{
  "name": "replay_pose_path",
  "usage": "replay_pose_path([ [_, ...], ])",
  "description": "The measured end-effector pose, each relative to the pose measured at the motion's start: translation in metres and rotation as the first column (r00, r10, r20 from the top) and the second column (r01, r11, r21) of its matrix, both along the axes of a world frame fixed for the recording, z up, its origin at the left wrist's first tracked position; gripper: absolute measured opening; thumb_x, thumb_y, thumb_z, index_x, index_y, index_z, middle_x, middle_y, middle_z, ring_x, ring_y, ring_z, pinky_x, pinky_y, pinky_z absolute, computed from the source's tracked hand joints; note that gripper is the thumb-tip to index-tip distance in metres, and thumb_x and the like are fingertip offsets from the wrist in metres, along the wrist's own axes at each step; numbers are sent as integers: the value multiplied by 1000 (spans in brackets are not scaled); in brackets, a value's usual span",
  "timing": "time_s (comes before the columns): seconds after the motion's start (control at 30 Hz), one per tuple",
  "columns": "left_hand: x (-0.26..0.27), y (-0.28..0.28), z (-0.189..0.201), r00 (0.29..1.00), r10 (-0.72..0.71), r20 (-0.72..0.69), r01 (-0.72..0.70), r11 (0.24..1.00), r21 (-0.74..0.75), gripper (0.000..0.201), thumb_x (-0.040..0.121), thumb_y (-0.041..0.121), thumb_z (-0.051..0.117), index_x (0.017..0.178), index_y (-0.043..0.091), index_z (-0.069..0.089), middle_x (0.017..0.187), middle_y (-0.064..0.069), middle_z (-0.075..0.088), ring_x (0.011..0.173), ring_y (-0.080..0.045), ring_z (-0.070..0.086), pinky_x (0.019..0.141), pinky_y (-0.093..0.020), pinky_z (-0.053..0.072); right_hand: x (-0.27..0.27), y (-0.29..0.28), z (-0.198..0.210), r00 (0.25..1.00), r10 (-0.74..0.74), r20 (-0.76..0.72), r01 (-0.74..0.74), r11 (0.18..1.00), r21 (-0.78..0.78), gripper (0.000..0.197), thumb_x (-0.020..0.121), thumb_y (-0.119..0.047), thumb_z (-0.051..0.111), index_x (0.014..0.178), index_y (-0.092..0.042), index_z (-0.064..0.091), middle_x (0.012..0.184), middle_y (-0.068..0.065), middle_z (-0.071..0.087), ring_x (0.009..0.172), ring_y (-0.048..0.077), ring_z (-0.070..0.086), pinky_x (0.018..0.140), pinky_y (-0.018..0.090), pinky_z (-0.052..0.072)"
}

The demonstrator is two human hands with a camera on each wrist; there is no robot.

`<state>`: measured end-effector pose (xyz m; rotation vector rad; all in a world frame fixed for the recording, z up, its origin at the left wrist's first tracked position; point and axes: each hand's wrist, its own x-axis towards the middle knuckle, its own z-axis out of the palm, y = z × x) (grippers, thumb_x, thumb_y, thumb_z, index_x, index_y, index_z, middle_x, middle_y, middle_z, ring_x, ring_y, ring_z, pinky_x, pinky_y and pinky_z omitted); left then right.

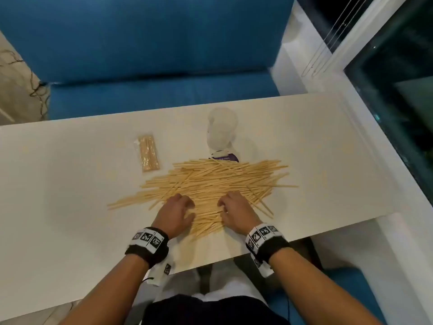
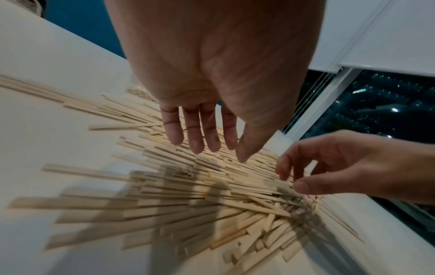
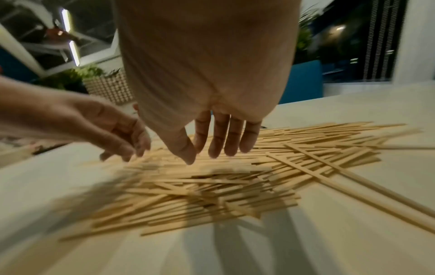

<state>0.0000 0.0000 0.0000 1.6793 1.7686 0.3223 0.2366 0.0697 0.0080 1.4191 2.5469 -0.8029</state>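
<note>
The left hand (image 1: 174, 213) and right hand (image 1: 236, 213) are hovering, fingers loosely spread and gripping nothing, over the near edge of the wooden sticks (image 1: 210, 181) lying heaped on the table (image 1: 70, 184); raking inward from both ends, keeping them parallel, is looking wisest.

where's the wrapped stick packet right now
In the head view the packet lies on the white table, beyond the left part of the stick pile and left of the clear bag.

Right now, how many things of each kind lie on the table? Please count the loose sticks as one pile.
pile of loose wooden sticks: 1
wrapped packet of sticks: 1
clear plastic bag with a purple label: 1
Total: 3
</note>
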Motion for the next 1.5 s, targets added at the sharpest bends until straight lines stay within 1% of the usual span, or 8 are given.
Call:
replay_pose_path([
  [0.1, 13, 14, -5, 996, -22, -81, 22, 1000, 3, 37, 86, 36, 75, 117, 21, 62, 108, 1, 57, 100, -20, 53, 85, -36, 48, -7, 11, -5, 989, 118, 92, -125, 989, 74, 46, 86, -23, 70, 131, -17, 59, 132, 3, 54, 126, 25, 43, 106, 42, 42],
  [0.23, 27, 18, -12, 984, -37, -174, 33, 999, -27, 46, 79, 36, 77, 120, 21, 61, 113, -2, 58, 105, -25, 54, 85, -38, 48, -14, 15, -8, 963, 213, 163, -230, 969, 94, 57, 82, -28, 75, 134, -17, 54, 133, 4, 51, 124, 26, 44, 105, 43, 43],
  [0.53, 36, 13, -25, 978, 46, -201, -36, 998, 51, 30, 81, 28, 77, 107, 22, 63, 103, 1, 61, 99, -25, 52, 82, -41, 48, -21, 11, -18, 962, 250, 112, -265, 951, 157, 28, 91, -13, 67, 118, -14, 59, 121, 6, 56, 112, 26, 50, 97, 42, 46],
  [0.8, 33, 11, -24, 964, 78, -253, -57, 994, 90, 22, 88, 38, 71, 105, 25, 67, 102, 2, 64, 101, -26, 53, 84, -43, 43, -29, 17, -16, 954, 272, 128, -284, 955, 90, 44, 85, 2, 70, 123, -15, 56, 123, 4, 55, 114, 23, 49, 97, 38, 47],
  [1.07, 17, 11, -19, 979, 199, -39, -191, 970, 153, 29, 92, 41, 68, 114, 23, 65, 106, 2, 65, 100, -21, 57, 87, -43, 48, -31, 36, -8, 955, 272, 115, -281, 957, 72, 43, 86, 10, 65, 125, -7, 61, 126, 10, 55, 119, 27, 47, 97, 38, 49],
  [1.23, 6, 17, -6, 936, 341, 90, -352, 919, 178, 46, 102, 48, 42, 122, 14, 65, 114, -6, 66, 108, -24, 55, 94, -44, 46, -26, 53, 4, 976, 209, 65, -215, 973, 90, 42, 84, 14, 61, 121, -5, 61, 122, 12, 56, 112, 27, 51, 93, 35, 45],
  [1.4, 16, 40, 17, 787, 500, 361, -539, 843, 9, 42, 108, 45, 36, 114, 16, 66, 111, -6, 68, 102, -20, 58, 90, -38, 46, -25, 61, 13, 997, 67, 25, -65, 996, -67, 49, 84, 12, 64, 118, -22, 53, 115, 2, 55, 103, 21, 53, 89, 40, 55],
  [1.5, 26, 58, 29, 686, 591, 425, -632, 773, -55, 38, 108, 36, 38, 118, 18, 70, 118, 2, 65, 108, -15, 57, 95, -33, 43, -25, 63, 19, 999, 49, 7, -47, 988, -146, 40, 91, 9, 55, 117, -21, 52, 109, 1, 57, 97, 21, 54, 85, 40, 53],
])
